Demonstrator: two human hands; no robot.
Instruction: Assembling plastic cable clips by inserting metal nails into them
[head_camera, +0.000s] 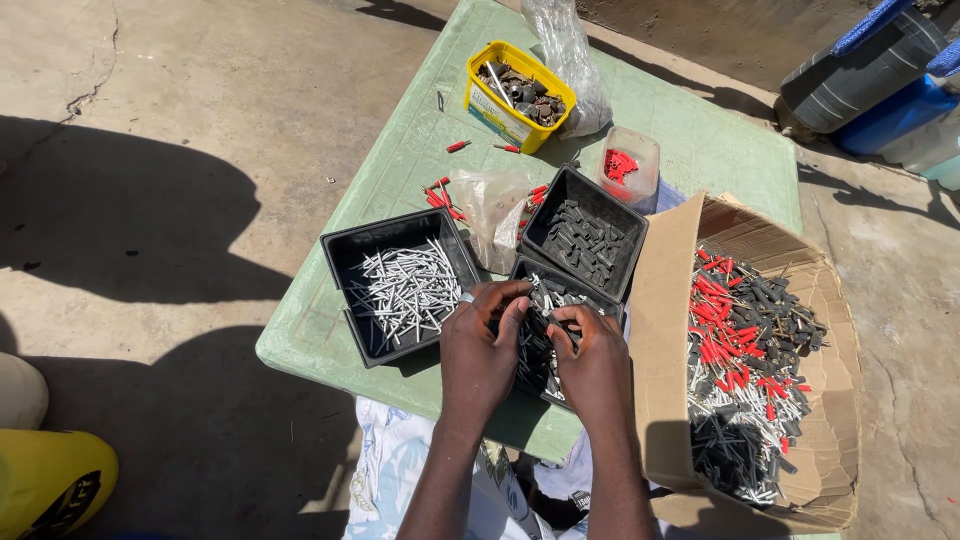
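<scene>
My left hand (482, 350) and my right hand (595, 357) hover together over a black tray (538, 272) of mixed grey and white pins, fingers curled into its contents. Each hand pinches small pins; what exactly lies in the fingers is partly hidden. To the left stands a black tray (345, 262) filled with white pins (410, 285). Behind it sits another black tray (560, 195) holding dark grey plugs (590, 240). A cardboard box (665, 330) at my right holds a heap of red, grey and white pins (745, 350).
A green plastic table (700, 140) carries everything. At the back stand a yellow tub (490, 105) of metal parts, a clear bag (565, 50), a clear tub (645, 150) with red plugs. Loose red plugs (440, 195) lie about. Blue and black barrels (880, 80) stand beyond; a yellow object (50, 480) lies at lower left.
</scene>
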